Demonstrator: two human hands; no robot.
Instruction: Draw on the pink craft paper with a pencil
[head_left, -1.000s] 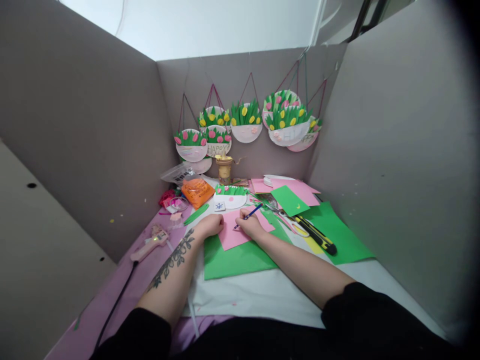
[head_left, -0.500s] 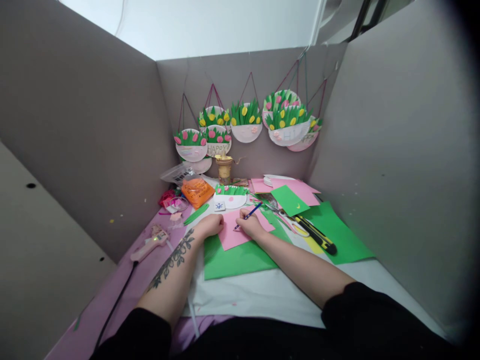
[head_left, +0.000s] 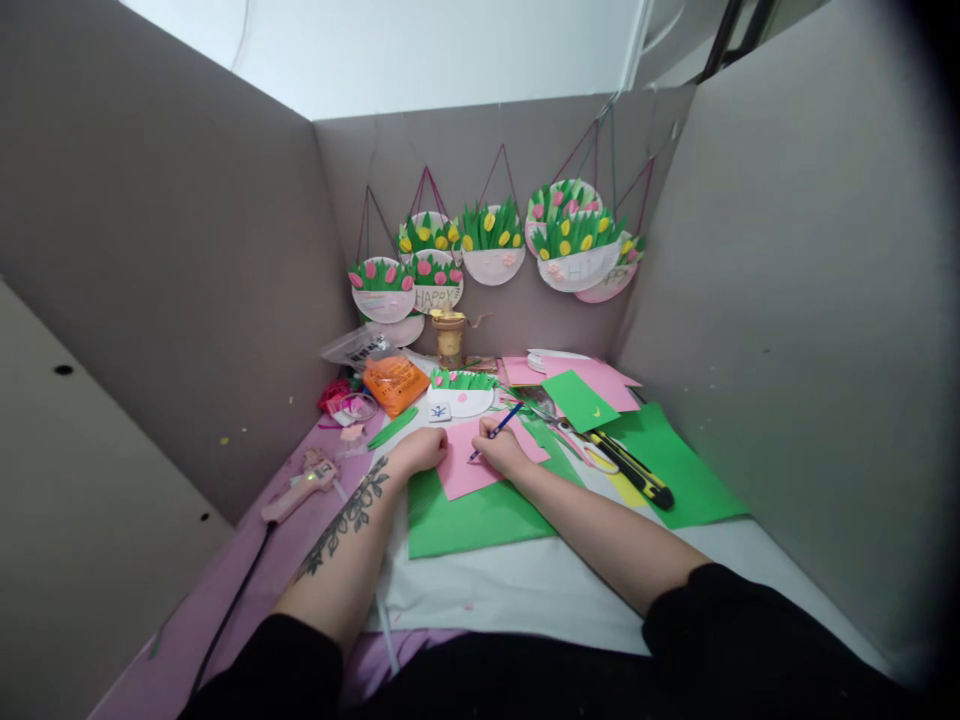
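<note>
The right hand (head_left: 500, 447) pinches a pencil (head_left: 508, 418) between its fingers, close to the lower end, with the shaft leaning over the hand. The pencil's long axis slants across the pink sheet (head_left: 466, 482): its top points away from the person and to the right, while its tip comes down toward the person and to the left. That tip lies just left of the right hand's fingers, over the sheet, in the gap between the two hands, and the right hand is the nearer one to it. Whether the tip touches the paper is too small to tell, and no drawn line can be made out. The left hand (head_left: 422, 452) lies at the sheet's left edge, its fingers curled under and out of sight, so I cannot tell whether they pinch that edge or only press on it. The pink sheet lies on a larger green sheet (head_left: 480, 527) on the tabletop (head_left: 480, 590), set askew, with its right side farther from the person than its left. Just beyond the pink sheet are a flower plate (head_left: 472, 402) and a small marked card (head_left: 439, 412); scissors (head_left: 600, 460) and a cutter (head_left: 637, 478) lie to the right, beyond the right forearm.
</note>
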